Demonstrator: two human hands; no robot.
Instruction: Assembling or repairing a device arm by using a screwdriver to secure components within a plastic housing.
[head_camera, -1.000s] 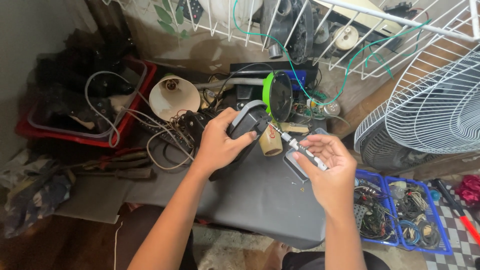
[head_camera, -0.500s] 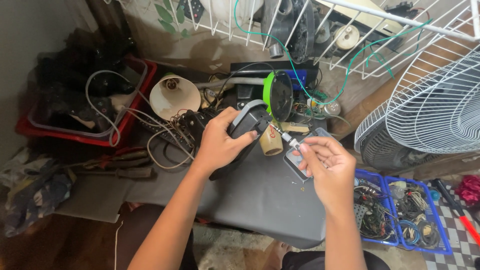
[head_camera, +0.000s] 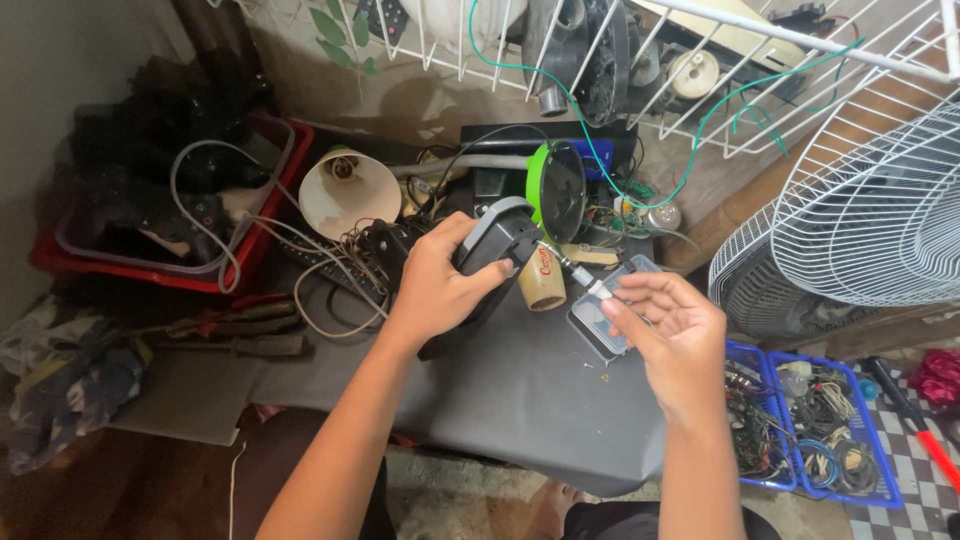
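Head view: your left hand (head_camera: 432, 290) is gripping the dark gadget (head_camera: 492, 250) at table centre, steadying it. At its three o'clock, your right hand (head_camera: 668, 340) is pinching a small screwdriver (head_camera: 580, 277), tip aimed at its side.

Dark grey work table (head_camera: 520, 400), small clear plastic box (head_camera: 600, 325), tan cup (head_camera: 542, 280), tangled cables (head_camera: 330, 270)

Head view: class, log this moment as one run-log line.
left hand: grips dark grey device | right hand: holds screwdriver, tip at device | clear box: under right hand
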